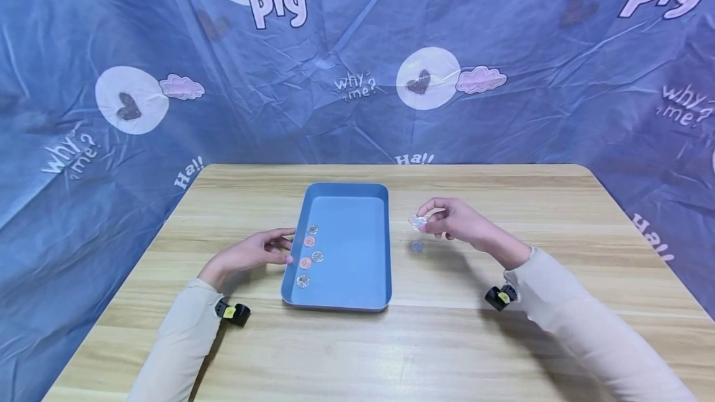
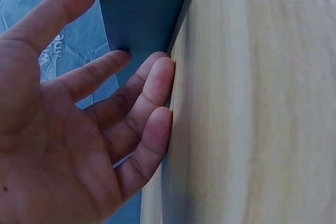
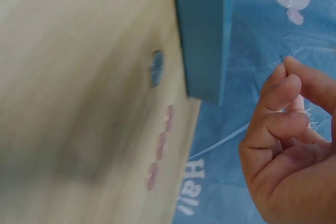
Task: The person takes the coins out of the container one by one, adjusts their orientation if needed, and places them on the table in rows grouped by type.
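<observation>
A shallow blue tray (image 1: 349,278) lies on the table. My left hand (image 1: 248,252) is at its left side, with fingertips resting against the outer wall in the left wrist view. Inside the tray, along the left, lie several small shiny round discs, some silver (image 1: 303,281) and some pinkish (image 1: 310,241). To the right of the tray, my right hand (image 1: 455,223) pinches a clear silvery disc (image 1: 417,223) between thumb and fingertips, above the table. Below it, another silvery disc (image 1: 416,245) lies on the wood.
Three pinkish discs (image 3: 160,146) lie in a row on the table in the right wrist view; the right hand hides them in the head view. The wooden table (image 1: 475,352) backs onto a blue printed cloth (image 1: 335,36). Both wrists carry black cameras (image 1: 501,296).
</observation>
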The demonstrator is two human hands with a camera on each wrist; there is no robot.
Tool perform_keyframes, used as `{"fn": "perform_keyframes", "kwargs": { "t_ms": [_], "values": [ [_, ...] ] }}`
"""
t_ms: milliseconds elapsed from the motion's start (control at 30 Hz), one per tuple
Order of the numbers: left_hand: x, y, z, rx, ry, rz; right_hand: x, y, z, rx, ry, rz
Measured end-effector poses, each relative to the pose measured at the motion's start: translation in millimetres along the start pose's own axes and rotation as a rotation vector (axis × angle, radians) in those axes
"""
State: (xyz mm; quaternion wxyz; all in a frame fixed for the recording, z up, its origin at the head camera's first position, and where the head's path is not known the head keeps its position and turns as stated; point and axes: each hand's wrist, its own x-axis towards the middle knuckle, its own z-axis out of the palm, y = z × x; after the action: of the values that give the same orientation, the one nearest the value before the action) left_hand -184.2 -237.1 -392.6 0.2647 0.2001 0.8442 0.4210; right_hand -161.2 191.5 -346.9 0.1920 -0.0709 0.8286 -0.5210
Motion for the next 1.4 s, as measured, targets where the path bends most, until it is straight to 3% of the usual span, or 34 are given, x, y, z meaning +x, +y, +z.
{"fn": "perform_keyframes", "kwargs": {
  "t_ms": [300, 733, 1400],
  "values": [
    [-0.3, -0.5, -0.1, -0.003, -0.004, -0.006, -1.0, 27.5, -2.9, 0.031, -0.012, 0.047],
    [0.2, 1.1, -0.1, -0.012, -0.003, -0.006, 4.2, 50.7, -3.8, -0.045, -0.017, 0.094],
    [0.0, 0.8, -0.2, -0.013, 0.0, -0.015, 9.9, 53.7, -1.8, -0.129, -0.027, 0.05]
  ]
}}
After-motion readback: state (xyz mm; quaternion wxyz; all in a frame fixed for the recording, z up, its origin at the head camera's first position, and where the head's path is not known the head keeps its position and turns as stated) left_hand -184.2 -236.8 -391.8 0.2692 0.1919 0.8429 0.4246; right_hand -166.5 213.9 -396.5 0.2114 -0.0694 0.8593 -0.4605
